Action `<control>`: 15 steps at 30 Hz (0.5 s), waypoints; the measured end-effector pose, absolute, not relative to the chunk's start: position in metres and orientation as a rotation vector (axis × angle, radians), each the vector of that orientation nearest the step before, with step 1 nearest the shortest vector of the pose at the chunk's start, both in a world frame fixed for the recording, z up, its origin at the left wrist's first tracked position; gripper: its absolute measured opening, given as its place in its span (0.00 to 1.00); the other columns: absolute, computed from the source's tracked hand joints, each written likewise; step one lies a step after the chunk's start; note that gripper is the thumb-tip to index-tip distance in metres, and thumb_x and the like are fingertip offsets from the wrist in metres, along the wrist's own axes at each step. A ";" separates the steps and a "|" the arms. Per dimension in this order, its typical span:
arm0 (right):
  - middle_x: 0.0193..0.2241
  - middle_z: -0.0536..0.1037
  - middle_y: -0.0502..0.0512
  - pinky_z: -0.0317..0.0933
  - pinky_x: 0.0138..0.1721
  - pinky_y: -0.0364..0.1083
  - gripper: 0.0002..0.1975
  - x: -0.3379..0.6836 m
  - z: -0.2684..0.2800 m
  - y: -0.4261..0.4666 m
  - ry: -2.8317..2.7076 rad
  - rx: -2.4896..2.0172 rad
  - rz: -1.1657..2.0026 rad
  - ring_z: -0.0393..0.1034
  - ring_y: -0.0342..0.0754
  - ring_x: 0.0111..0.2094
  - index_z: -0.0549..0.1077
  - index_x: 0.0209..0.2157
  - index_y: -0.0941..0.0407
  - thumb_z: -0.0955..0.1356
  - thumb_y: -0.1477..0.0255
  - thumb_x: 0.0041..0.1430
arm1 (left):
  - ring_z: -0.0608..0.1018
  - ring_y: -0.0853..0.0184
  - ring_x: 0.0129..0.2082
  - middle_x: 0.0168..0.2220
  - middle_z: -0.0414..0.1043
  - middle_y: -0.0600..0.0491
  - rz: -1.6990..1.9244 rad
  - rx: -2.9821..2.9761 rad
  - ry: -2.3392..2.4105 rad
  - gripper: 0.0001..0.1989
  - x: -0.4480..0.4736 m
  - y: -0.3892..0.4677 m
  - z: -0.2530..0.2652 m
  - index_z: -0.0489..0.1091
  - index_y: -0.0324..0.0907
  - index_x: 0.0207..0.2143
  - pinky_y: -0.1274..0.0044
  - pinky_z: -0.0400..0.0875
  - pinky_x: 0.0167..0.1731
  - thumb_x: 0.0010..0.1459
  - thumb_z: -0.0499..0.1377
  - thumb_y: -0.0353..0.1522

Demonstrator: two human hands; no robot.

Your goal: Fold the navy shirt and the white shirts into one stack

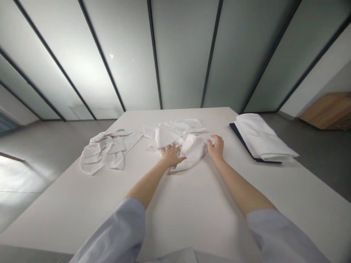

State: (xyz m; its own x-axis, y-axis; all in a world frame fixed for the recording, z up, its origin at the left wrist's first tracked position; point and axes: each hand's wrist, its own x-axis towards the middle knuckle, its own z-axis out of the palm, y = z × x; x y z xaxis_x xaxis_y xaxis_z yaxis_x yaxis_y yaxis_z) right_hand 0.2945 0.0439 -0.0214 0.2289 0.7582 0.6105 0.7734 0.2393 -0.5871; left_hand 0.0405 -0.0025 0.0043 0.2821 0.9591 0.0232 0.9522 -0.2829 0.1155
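A crumpled white cloth garment (192, 148) lies across the middle of the table, its exact kind unclear among the folds. My left hand (171, 156) rests on its near left part with fingers spread. At the garment's right edge is my right hand (216, 146), fingers curved and apart, with nothing visible between them. Whether the right fingertips touch the cloth I cannot tell. To the left lies a second rumpled white garment (109, 151), one corner of it reaching toward the middle one.
On the right of the white table (197, 208), a folded white cloth stack (263, 137) sits on a dark flat board or folder (241, 142). A small grey object (120, 130) lies behind the left garment. Frosted glass panels (181, 54) stand beyond the table's far edge.
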 end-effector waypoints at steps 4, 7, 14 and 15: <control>0.54 0.71 0.65 0.52 0.59 0.59 0.20 0.304 -0.016 0.043 -1.588 -1.512 -0.086 0.58 0.60 0.59 0.70 0.51 0.57 0.59 0.69 0.59 | 0.59 0.53 0.65 0.66 0.56 0.48 0.123 2.732 1.464 0.40 0.031 0.002 0.003 0.59 0.52 0.64 0.61 0.50 0.63 0.53 0.54 0.59; 0.57 0.70 0.61 0.50 0.61 0.61 0.19 0.311 -0.015 0.041 -1.758 -1.590 -0.084 0.54 0.61 0.63 0.72 0.51 0.54 0.61 0.66 0.60 | 0.57 0.55 0.66 0.67 0.55 0.51 0.076 2.809 1.307 0.42 0.018 0.013 0.002 0.58 0.55 0.64 0.63 0.46 0.65 0.51 0.57 0.60; 0.55 0.71 0.68 0.58 0.53 0.57 0.24 0.285 0.000 0.023 -2.069 -1.969 0.033 0.64 0.61 0.57 0.71 0.54 0.56 0.62 0.57 0.64 | 0.63 0.46 0.61 0.61 0.62 0.39 0.026 2.406 2.140 0.38 -0.026 0.049 0.037 0.65 0.45 0.59 0.57 0.57 0.58 0.51 0.60 0.56; 0.53 0.74 0.68 0.59 0.52 0.56 0.24 0.277 0.005 0.018 -2.104 -1.967 0.000 0.66 0.61 0.55 0.72 0.53 0.56 0.62 0.56 0.64 | 0.65 0.45 0.59 0.59 0.65 0.37 0.054 2.346 2.247 0.35 -0.027 0.051 0.045 0.67 0.42 0.57 0.57 0.60 0.56 0.53 0.59 0.53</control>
State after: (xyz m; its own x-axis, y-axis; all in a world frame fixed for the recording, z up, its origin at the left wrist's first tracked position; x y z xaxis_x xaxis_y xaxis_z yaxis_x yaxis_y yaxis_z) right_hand 0.2773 0.0182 0.0054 -0.0491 0.9808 0.1888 0.9808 0.0831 -0.1766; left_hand -0.0268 0.0508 0.0446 0.0456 0.9941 0.0980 0.9977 -0.0404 -0.0540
